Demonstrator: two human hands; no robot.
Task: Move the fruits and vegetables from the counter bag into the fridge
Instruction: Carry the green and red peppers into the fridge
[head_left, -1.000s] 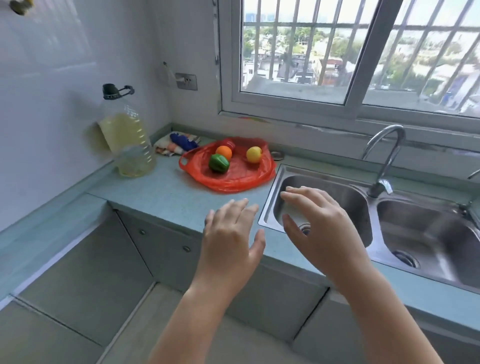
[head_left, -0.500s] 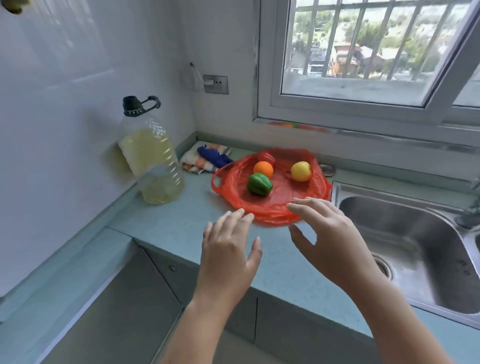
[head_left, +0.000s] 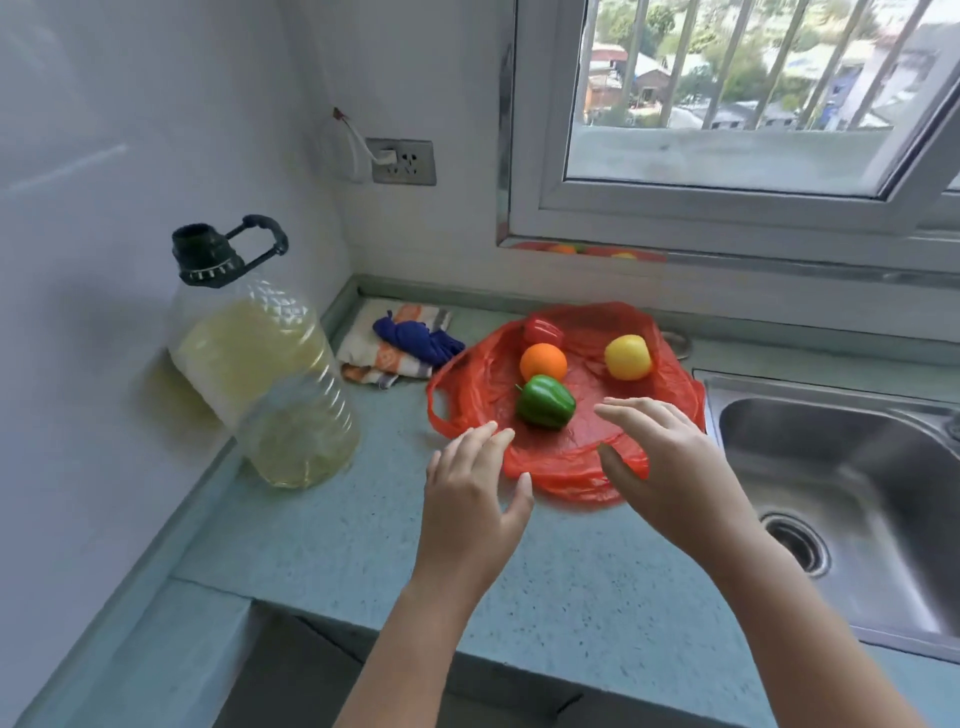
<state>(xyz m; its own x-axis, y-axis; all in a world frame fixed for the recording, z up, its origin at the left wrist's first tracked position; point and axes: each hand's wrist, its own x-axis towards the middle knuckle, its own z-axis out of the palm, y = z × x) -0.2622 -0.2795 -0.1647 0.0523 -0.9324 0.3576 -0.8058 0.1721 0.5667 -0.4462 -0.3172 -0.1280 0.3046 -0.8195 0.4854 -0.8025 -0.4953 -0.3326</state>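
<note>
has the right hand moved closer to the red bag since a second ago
Yes. The right hand was over the sink rim; now it hovers over the near edge of the red bag, toward the green pepper.

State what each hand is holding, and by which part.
Nothing is held. The left hand and right hand hover open at the red bag, near the green pepper.

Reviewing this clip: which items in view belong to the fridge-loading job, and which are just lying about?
Part of the job:
red bag
green pepper
orange
red pepper
yellow fruit

Just lying about:
oil bottle
folded cloths
sink
wall socket
</note>
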